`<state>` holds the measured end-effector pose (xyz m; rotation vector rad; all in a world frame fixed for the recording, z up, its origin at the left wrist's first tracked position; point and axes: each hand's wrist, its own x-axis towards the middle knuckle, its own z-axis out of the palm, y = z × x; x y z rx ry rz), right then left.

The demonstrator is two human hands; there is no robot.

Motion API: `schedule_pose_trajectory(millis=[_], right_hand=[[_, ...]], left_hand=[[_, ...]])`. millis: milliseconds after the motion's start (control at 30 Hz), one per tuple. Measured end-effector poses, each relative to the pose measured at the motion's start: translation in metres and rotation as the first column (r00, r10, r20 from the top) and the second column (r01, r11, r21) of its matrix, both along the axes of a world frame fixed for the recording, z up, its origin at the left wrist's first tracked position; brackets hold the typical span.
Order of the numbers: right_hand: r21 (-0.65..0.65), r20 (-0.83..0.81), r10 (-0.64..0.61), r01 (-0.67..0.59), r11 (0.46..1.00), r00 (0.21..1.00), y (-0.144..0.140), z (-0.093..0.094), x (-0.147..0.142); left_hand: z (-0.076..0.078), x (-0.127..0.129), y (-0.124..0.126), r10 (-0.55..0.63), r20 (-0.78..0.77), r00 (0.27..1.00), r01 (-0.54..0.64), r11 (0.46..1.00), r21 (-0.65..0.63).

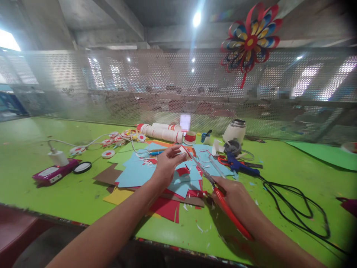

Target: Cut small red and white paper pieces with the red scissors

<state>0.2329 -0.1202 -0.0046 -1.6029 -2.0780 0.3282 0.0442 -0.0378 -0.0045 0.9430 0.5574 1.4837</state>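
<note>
Fingers (182,159) of the left hand (166,163) are pinched narrow on a small white piece (183,149), which I have up over the paper pile near the middle of my head view. With the right hand (235,193) I have a closed grip on red-handled scissors (205,172), their blades slanting up and leftward toward that white piece; I cannot tell from here whether the tips touch it. Below both hands I see light blue paper (134,173) lying over brown, yellow and dark red sheets, with small red and white scraps scattered on and beside them. Just beyond the left hand, a blue pen (156,152) lies on the pile. Farther back I make out a row of nested white cups (161,133) on its side and a red-and-white cup (190,137) upright near its end. To my right, a blue glue gun (242,165) rests on the green table (80,201), its black cable (296,224) looped alongside, with a pale bottle-like container (235,131) behind it. On my left sit a purple power strip (54,174) and, near it, a black-rimmed disc (82,167). Above the mesh screen's (125,82) right part I see a looped paper flower (251,42).
</note>
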Motion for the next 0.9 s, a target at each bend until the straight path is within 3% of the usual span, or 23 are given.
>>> schedule_pose_trajectory(millis=[200,433,700,900], right_hand=[[0.008,0.049,-0.027,0.026,1.0,0.998,0.0017,0.0002,0.0011],[0.041,0.108,-0.029,0.024,0.999,0.994,0.0016,0.0,0.0013],[0.059,0.132,-0.027,0.019,0.998,0.991,0.0023,-0.0024,0.0055],[0.067,0.146,-0.018,0.008,0.998,0.989,0.0013,0.0005,0.0055]], left_hand=[[0.001,-0.0028,0.001,-0.065,-0.005,0.998,0.066,0.998,0.004],[-0.0004,-0.0015,0.0024,-0.019,-0.066,0.998,0.02,1.0,0.022],[-0.0073,-0.0023,0.0049,-0.058,-0.136,0.989,0.066,0.996,0.055],[-0.004,-0.0038,0.0035,-0.039,-0.132,0.99,0.049,0.996,0.073]])
